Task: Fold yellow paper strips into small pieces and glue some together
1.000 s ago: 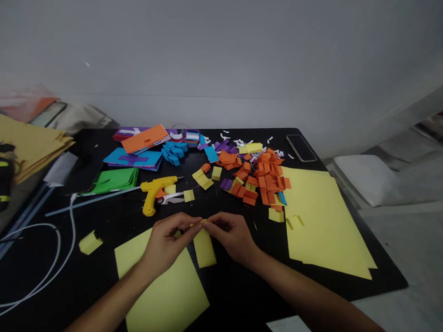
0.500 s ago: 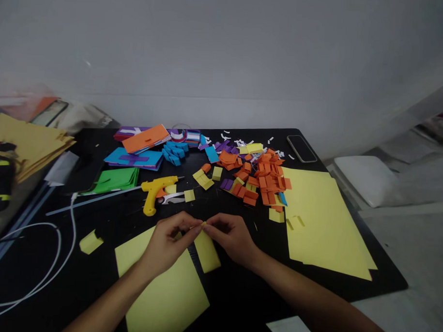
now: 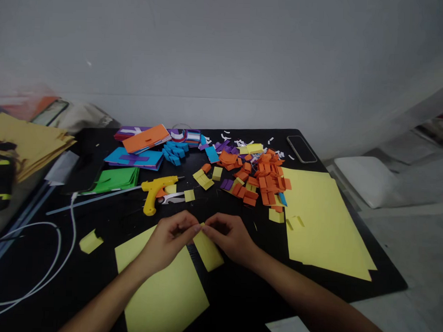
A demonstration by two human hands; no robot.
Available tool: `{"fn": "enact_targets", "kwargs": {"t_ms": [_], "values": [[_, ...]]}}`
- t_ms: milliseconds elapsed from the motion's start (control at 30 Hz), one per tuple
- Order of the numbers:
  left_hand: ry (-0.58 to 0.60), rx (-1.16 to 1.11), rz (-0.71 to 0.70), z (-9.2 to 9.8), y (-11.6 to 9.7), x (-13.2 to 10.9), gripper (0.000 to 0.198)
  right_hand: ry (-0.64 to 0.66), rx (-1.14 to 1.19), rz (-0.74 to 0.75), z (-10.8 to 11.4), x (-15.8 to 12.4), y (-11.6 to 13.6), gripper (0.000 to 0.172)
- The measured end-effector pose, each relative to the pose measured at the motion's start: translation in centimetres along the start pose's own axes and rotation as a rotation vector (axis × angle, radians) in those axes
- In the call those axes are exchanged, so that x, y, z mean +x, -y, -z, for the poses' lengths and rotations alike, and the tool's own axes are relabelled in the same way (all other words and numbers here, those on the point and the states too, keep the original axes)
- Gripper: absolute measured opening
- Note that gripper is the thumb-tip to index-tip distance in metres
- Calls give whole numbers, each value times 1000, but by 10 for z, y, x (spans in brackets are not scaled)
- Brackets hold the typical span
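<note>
Yellow strip (image 3: 209, 251): your left hand (image 3: 172, 241) and right hand (image 3: 234, 238) are pinching its far end, probably for steadiness, inside the tabletop's (image 3: 238, 297) edges.

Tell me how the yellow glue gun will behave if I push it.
The yellow glue gun looks stiff, judging by its solid, moulded-looking body. Lying on its side, with the grip angled from the barrel, it would probably slide or pivot rather than roll.

Two hands (image 3: 170, 240), one glue gun (image 3: 154, 192) — one green stack (image 3: 115, 179)
</note>
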State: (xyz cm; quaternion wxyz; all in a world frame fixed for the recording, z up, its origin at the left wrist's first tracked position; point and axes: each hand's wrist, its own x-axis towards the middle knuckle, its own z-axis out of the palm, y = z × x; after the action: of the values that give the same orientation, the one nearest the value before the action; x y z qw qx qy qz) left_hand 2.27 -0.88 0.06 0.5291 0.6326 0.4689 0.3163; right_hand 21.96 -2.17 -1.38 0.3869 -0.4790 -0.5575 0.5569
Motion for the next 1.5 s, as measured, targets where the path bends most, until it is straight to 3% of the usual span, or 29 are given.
{"fn": "enact_targets", "kwargs": {"t_ms": [200,600,800,867,1067,1200,1500], "values": [[-84,-48,15,0,-4,1,25,2,-42,17,0,-1,2,24],[-17,-2,7,0,0,1,26,34,-113,30,0,-3,5,24],[-161,-11,-7,3,-1,1,28,32,-23,15,-3,-4,2,18],[-236,-12,-19,7,0,1,27,17,14,16,-2,-4,1,23],[-451,47,-99,17,3,-4,18,10,-95,98,1,-5,1,21],[-484,98,-166,19,2,-7,13,-14,-97,126,1,-5,0,19],[-532,66,-186,20,0,-3,10,-177,147,67,-1,-1,0,27]]}}
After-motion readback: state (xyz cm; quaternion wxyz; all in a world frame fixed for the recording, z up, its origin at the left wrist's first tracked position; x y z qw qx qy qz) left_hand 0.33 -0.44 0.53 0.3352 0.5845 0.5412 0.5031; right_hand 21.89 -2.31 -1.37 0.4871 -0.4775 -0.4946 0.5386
